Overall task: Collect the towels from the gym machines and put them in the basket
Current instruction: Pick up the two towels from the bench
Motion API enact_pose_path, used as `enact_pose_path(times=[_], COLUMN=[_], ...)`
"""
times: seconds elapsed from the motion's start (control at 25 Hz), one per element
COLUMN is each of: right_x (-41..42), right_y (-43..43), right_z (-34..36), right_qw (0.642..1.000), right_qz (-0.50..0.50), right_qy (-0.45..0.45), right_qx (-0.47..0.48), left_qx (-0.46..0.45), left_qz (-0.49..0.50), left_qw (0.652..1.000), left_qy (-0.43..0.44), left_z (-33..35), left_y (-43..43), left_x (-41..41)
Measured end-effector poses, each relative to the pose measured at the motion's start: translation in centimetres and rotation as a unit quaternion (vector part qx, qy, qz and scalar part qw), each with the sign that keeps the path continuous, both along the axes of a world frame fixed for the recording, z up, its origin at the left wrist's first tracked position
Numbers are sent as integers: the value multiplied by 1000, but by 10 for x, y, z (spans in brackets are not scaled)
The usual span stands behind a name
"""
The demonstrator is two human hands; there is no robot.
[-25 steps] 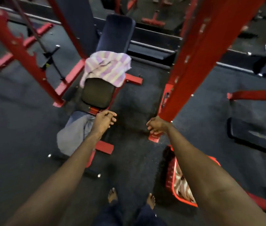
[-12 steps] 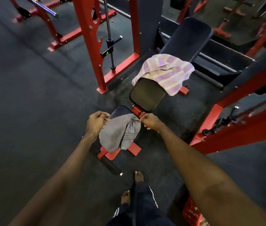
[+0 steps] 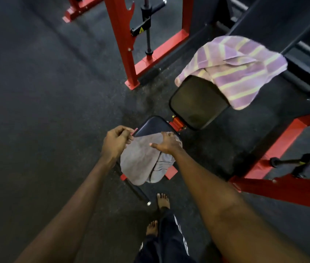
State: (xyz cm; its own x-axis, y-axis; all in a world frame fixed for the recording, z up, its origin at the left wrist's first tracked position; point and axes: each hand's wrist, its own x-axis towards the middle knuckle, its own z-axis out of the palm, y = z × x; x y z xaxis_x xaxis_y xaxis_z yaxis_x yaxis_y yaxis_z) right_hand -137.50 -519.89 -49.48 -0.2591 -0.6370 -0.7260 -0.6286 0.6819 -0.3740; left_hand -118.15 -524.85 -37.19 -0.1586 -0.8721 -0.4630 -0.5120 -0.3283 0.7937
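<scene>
A grey towel (image 3: 142,164) hangs over the near end of a dark bench seat (image 3: 153,125). My left hand (image 3: 115,142) pinches the towel's upper left corner. My right hand (image 3: 167,143) rests on top of the towel with fingers spread, and I cannot see whether it grips the cloth. Farther along the bench, a purple towel with pale yellow stripes (image 3: 239,71) is draped over the black pad (image 3: 195,103) and the inclined backrest. The basket is out of view.
A red rack upright (image 3: 123,42) and its floor rail (image 3: 161,52) stand to the left of the bench. A red beam (image 3: 283,188) crosses low at the right. My bare feet (image 3: 162,201) stand on dark rubber flooring just behind the bench.
I have stepped closer and the view has swung left, taking the red basket out of sight. My left hand has caught the grey towel's corner and my right hand has come down on it.
</scene>
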Motion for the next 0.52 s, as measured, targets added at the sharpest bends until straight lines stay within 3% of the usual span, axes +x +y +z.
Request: enact_pose_path(times=[0.24, 0.4, 0.52], right_x=[24, 45, 33], right_y=[-6, -5, 2], right_z=[-77, -120, -110], right_qw=[997, 998, 998], right_qz=[69, 47, -14], right_qy=[-16, 43, 41], right_qx=[25, -25, -43], left_qx=[0, 8, 16], left_qz=[-17, -30, -43], left_qw=[1000, 999, 999], left_qy=[16, 17, 11], left_z=[-36, -49, -53], left_y=[-26, -32, -32], left_x=[-11, -9, -12])
